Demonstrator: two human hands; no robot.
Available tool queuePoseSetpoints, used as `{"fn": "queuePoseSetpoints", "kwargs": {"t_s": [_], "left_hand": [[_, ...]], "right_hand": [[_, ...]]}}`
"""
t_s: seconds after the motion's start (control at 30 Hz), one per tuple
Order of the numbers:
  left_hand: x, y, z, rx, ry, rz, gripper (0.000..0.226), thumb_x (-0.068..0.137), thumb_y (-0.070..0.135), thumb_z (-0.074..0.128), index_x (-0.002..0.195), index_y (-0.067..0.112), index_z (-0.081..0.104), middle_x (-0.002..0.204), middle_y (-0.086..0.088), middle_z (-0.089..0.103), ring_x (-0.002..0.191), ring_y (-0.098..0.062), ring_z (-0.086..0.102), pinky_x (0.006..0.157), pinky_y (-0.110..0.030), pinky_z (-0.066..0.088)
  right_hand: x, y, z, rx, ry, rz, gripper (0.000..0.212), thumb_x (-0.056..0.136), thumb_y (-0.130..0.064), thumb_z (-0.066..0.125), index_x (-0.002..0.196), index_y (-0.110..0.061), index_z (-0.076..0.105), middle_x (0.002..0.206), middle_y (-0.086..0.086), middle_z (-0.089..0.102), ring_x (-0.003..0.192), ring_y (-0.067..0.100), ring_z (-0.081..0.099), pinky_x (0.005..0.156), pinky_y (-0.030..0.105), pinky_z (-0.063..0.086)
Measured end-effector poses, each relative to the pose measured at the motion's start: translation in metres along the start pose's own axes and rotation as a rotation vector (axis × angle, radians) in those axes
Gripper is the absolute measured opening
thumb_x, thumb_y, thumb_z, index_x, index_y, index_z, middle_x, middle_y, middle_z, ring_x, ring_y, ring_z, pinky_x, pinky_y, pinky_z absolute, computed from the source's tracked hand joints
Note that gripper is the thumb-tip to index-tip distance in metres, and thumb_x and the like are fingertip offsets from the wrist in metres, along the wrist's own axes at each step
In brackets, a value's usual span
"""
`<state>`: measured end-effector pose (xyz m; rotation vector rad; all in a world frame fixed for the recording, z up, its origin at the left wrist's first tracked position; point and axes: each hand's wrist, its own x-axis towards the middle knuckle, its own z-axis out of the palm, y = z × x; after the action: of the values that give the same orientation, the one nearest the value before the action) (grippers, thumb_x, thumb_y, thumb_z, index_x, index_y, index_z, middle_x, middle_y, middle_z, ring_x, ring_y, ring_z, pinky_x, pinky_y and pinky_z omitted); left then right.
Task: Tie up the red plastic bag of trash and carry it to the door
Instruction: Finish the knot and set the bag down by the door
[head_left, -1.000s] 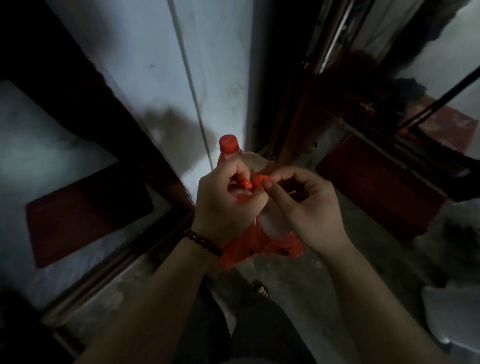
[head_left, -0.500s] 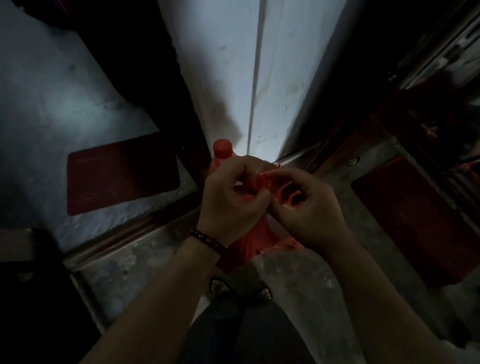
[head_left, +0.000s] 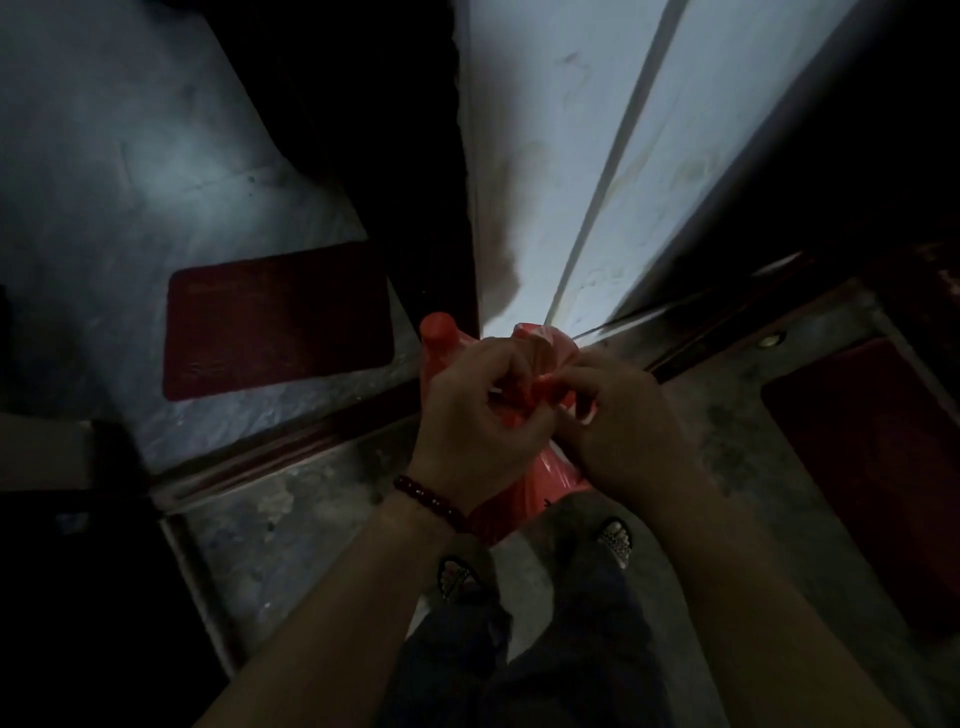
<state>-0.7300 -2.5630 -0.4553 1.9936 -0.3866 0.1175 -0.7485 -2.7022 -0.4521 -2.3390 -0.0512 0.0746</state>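
Note:
The red plastic bag (head_left: 545, 480) hangs in front of me at centre, mostly hidden behind my hands. A red bottle cap (head_left: 437, 330) bulges under the bag's skin at its upper left. My left hand (head_left: 475, 415), with a bead bracelet on the wrist, pinches the bag's bunched top. My right hand (head_left: 623, 421) pinches the other strand of the bag's top, fingertips touching those of the left. The pale door (head_left: 582, 156) stands straight ahead, its foot just beyond the bag.
A dark red mat (head_left: 275, 317) lies on the grey floor at left, past a raised threshold strip (head_left: 270, 457). Another red mat (head_left: 872, 467) lies at right. My feet in sandals (head_left: 615, 540) stand on the concrete below the bag. Deep shadow fills the lower left.
The view has swung so the door now sits centred ahead and the left mat is larger. My hands have kept working the bag's top, with more bunched plastic showing above the fingers.

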Motion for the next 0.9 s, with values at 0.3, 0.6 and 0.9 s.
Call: {"fn": "queuePoseSetpoints", "kwargs": {"t_s": [0.3,0.6,0.9], "left_hand": [[-0.007,-0.070,0.042,0.058,0.084,-0.074,0.017,0.070,0.022,0.059,0.066,0.013,0.045,0.066,0.002,0.049,0.062,-0.011,0.046,0.058,-0.019,0.039],[-0.029,-0.180,0.096,0.038,0.149,-0.115,0.021,0.072,0.007,0.069,0.079,0.015,0.051,0.075,0.002,0.056,0.069,-0.010,0.056,0.062,-0.023,0.052],[-0.059,-0.295,0.155,0.004,0.171,-0.151,0.019,0.073,0.005,0.070,0.081,0.008,0.053,0.077,-0.003,0.060,0.072,-0.013,0.061,0.065,-0.031,0.055]], "right_hand": [[0.044,0.068,0.047,-0.065,-0.215,-0.084,0.021,0.079,-0.009,0.067,0.094,-0.022,0.073,0.095,-0.001,0.067,0.076,0.010,0.052,0.069,0.028,0.045],[0.073,0.158,0.125,-0.101,-0.263,-0.198,0.019,0.080,-0.016,0.068,0.097,-0.022,0.073,0.089,-0.009,0.060,0.076,0.006,0.051,0.066,0.014,0.037],[0.094,0.253,0.209,-0.122,-0.357,-0.248,0.022,0.082,-0.016,0.066,0.100,-0.026,0.072,0.105,-0.001,0.065,0.081,0.008,0.051,0.073,0.029,0.049]]}}
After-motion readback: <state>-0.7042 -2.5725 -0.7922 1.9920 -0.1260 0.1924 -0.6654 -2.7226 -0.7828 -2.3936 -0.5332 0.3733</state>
